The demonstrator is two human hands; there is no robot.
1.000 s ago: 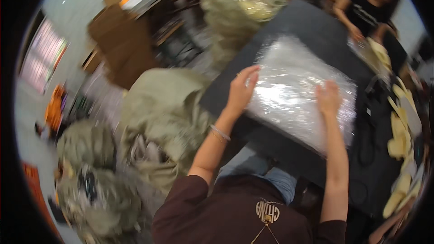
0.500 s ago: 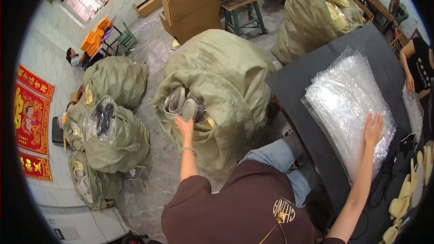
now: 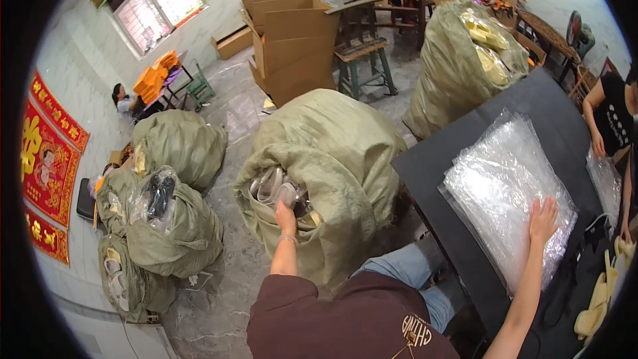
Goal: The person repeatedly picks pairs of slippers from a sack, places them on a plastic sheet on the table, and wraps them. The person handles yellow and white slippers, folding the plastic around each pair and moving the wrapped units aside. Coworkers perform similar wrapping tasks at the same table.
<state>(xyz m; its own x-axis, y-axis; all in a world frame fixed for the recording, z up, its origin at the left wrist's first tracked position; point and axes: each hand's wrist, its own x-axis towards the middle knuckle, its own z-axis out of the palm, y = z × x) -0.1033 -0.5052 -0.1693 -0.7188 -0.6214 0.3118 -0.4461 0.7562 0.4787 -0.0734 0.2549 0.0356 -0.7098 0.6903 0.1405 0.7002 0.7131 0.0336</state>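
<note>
Left hand (image 3: pixel 286 216) now deeper inside open green sack (image 3: pixel 332 173) at 9 o'clock, fingers hidden among pale items (image 3: pixel 276 186), grip impossible to tell. Right hand (image 3: pixel 543 219) still spread flat on clear bag stack (image 3: pixel 505 193) on black table (image 3: pixel 465 146) at 3 o'clock.
</note>
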